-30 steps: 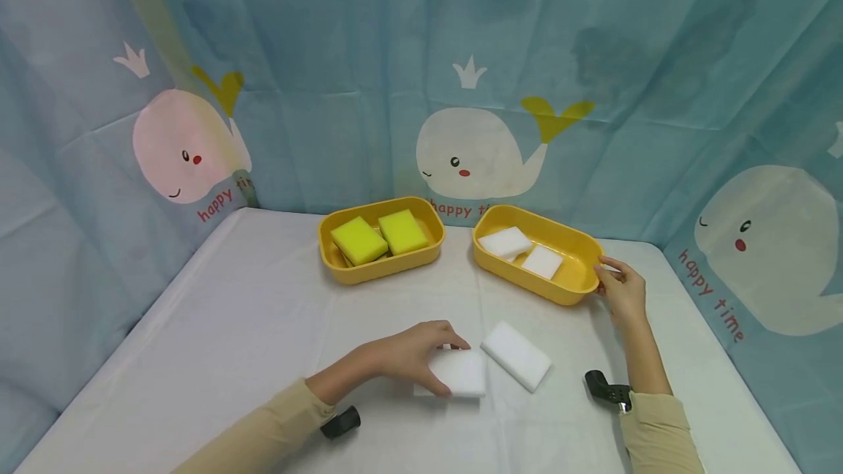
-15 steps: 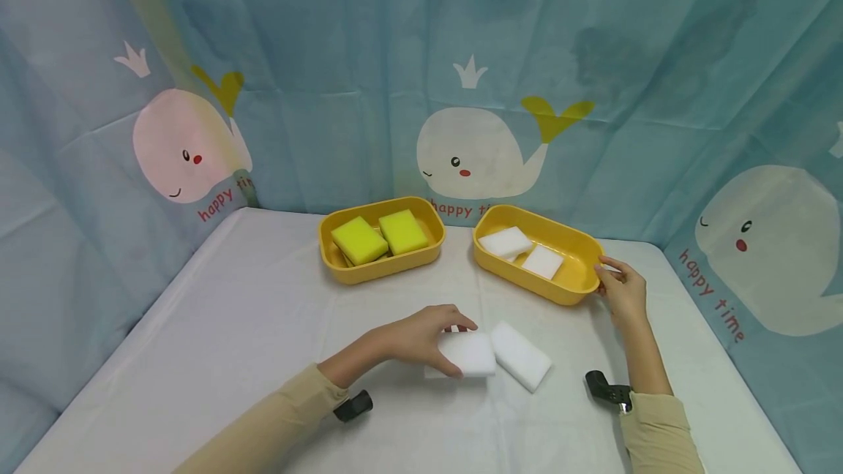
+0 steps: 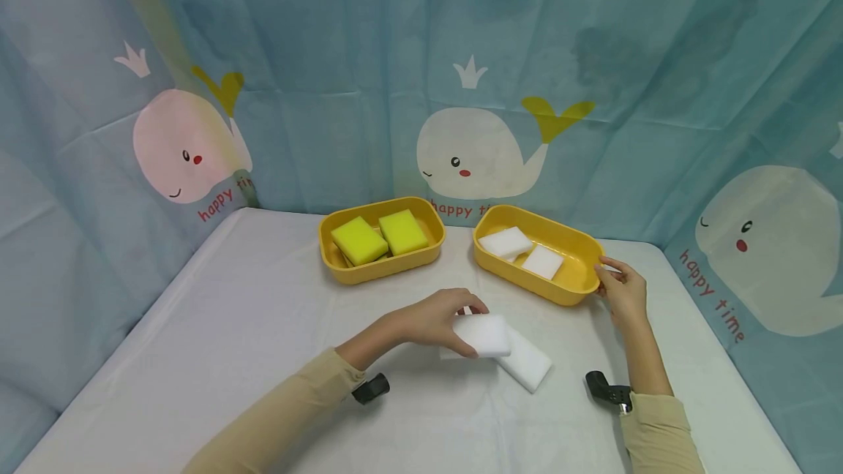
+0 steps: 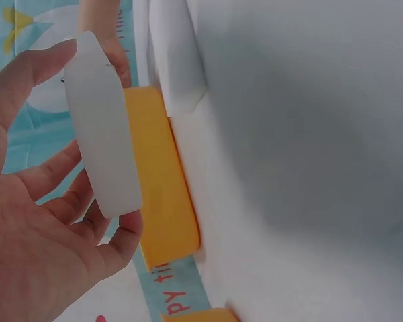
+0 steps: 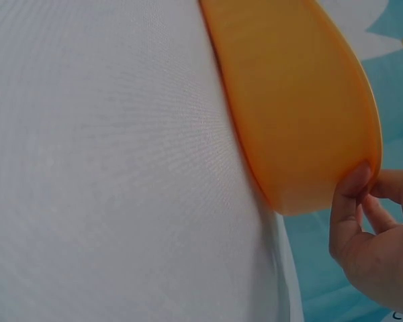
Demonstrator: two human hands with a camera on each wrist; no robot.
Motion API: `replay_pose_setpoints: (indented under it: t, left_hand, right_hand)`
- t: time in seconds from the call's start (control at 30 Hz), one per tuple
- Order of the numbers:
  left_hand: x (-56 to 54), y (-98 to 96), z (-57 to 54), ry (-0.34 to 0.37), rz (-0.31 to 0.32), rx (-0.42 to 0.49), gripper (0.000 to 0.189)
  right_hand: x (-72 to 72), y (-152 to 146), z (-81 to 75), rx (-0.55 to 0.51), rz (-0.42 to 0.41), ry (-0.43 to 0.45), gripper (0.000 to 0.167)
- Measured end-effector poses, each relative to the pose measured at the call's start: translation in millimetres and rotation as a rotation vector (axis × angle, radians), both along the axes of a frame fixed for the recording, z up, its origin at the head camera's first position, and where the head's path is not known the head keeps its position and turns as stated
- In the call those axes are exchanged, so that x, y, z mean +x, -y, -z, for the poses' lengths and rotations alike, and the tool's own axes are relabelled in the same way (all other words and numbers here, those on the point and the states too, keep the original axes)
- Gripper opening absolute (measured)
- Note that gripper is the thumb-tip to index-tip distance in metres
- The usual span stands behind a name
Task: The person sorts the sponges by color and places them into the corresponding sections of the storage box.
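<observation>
My left hand [image 3: 431, 320] grips a white sponge [image 3: 484, 335] between thumb and fingers, raised over the table. In the left wrist view the same white sponge [image 4: 102, 134] is seen edge-on, the thumb at one end and fingertips along its side. Just beyond it, a second white sponge [image 3: 527, 363] lies on the cloth, partly covered by the held one in the head view. My right hand [image 3: 624, 295] pinches the right end of a yellow tray [image 3: 527, 279], thumb on the outer wall at the rim [image 5: 363, 144]. Two white sponges [image 3: 543, 262] lie inside that tray.
A second yellow tray [image 3: 369, 274] stands at the back left with yellow sponges [image 3: 358, 240] in it. A white cloth [image 3: 263, 298] covers the table. Behind both trays hangs a blue curtain [image 3: 329, 93] with whale prints.
The left hand has lifted the white sponge and carried it forward and right, toward the tray. The right hand and both trays stay where they were.
</observation>
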State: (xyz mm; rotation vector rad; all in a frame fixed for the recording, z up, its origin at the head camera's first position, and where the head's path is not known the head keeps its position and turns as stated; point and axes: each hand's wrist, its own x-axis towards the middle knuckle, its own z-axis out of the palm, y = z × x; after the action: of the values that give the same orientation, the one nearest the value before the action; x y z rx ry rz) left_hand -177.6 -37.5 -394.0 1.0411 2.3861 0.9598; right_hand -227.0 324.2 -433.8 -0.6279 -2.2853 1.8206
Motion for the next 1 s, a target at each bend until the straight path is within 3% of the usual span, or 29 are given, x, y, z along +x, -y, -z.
replay_pose_setpoints:
  t: [0.37, 0.63, 1.0]
  left_hand:
    - [-12.6, -12.9, -8.1, -0.024, -0.021, -0.008, 0.061]
    - [-20.3, -22.3, -15.6, -0.011, -0.071, -0.030, 0.062]
    - [-34.7, -34.7, -20.4, -0.072, -0.067, 0.000, 0.060]
  right_hand:
    - [0.6, 1, -1.1, 0.021, -0.001, 0.007, 0.051]
    - [1.0, 0, -1.1, 0.005, -0.006, 0.003, 0.051]
    - [0.3, -1, -0.2, -0.001, -0.012, -0.004, 0.051]
